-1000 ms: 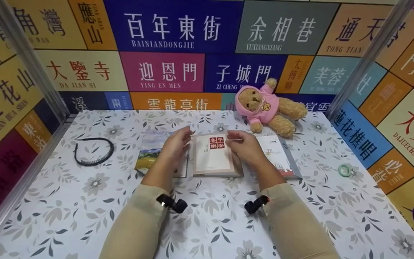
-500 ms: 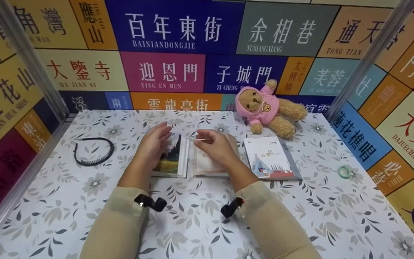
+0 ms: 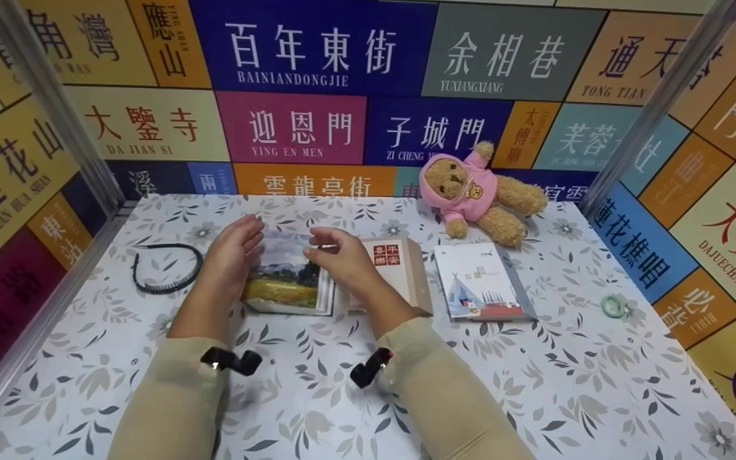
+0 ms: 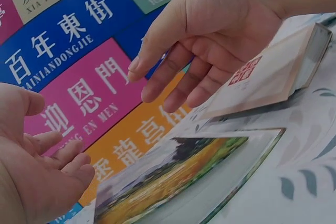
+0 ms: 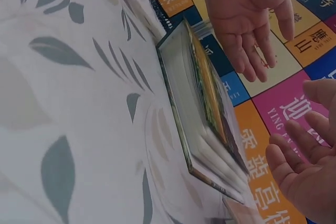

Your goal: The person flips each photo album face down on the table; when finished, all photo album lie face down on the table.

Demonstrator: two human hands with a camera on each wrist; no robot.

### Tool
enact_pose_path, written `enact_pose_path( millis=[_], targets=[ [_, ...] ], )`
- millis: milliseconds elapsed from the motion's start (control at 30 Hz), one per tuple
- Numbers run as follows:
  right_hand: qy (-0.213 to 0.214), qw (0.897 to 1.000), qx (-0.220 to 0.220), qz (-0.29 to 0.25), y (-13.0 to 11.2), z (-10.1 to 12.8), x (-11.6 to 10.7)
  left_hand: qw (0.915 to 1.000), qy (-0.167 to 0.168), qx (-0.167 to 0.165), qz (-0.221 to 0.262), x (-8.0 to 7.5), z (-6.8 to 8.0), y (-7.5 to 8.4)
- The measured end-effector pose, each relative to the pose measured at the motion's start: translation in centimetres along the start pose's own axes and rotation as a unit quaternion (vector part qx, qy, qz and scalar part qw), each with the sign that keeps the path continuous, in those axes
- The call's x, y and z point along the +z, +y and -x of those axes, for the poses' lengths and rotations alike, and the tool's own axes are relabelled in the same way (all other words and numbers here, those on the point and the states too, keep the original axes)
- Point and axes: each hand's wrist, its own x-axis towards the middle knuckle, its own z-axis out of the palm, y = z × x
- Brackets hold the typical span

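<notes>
My left hand [image 3: 229, 255] hovers at the left side of a book with a painted landscape cover [image 3: 283, 271], fingers loosely bent and holding nothing. Over that book's right edge is my right hand [image 3: 342, 255], its fingers relaxed and nothing in them. In the left wrist view both palms face each other above the landscape book [image 4: 173, 177]. A beige book with a red four-character stamp [image 3: 400, 268] lies just right of it, partly covered by my right forearm. Farther right lies a white book with a tent picture [image 3: 480, 284].
A black toothed headband [image 3: 167, 291] lies on the left of the floral-patterned table [image 3: 317, 396]. A teddy bear in a pink hoodie [image 3: 473, 191] rests at the back right. A pale green ring [image 3: 612, 306] lies near the right edge. Sign-printed panels surround the table.
Both hands have moved left, from around the beige book to around the landscape book. The beige book and white book are more uncovered now. All the books stay in place.
</notes>
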Motion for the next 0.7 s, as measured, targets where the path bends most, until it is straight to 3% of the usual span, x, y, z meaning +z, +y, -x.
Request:
enact_pose_path(
  millis=[333,700],
  targets=[
    [-0.007,1.0,0.006,-0.001,1.0,-0.1,1.2,0.9998,0.004,0.012,-0.017,-2.1,0.0,-0.3],
    [-0.009,1.0,0.016,-0.017,1.7,-0.2,1.1,0.9991,0.004,-0.041,0.008,-3.3,-1.1,-1.7]
  ],
)
